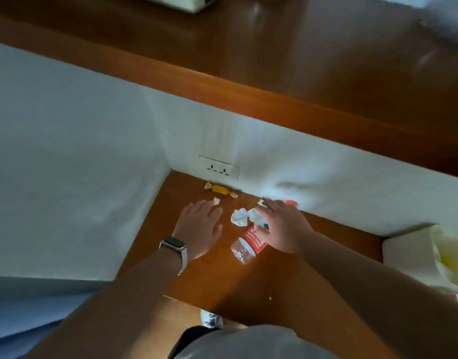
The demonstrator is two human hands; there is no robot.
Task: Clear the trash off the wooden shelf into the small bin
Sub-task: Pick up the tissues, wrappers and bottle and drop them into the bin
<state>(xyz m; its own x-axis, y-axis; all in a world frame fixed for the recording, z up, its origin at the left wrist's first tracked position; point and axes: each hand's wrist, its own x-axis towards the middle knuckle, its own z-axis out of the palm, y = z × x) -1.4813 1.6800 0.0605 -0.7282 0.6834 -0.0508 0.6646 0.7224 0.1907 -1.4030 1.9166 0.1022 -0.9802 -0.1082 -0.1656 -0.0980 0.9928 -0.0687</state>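
your left hand (200, 224) lies flat on the wooden shelf (209, 281), fingers spread, holding nothing. your right hand (283, 225) covers the plastic bottle (248, 246) lying on its side; if the fingers grip it, i cannot tell. the crumpled paper (239, 217) is between your hands. farther, a yellow candy wrapper (220, 189) lies under the wall socket (219, 167).

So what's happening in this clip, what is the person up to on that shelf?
A person reaches both hands over a wooden shelf strewn with litter. The right hand lies over a crushed clear plastic bottle with a red label and crumpled white paper, fingers spread, not visibly gripping. The left hand, watch on its wrist, is open and flat near a small white scrap. A yellow wrapped candy lies untouched by the wall socket.
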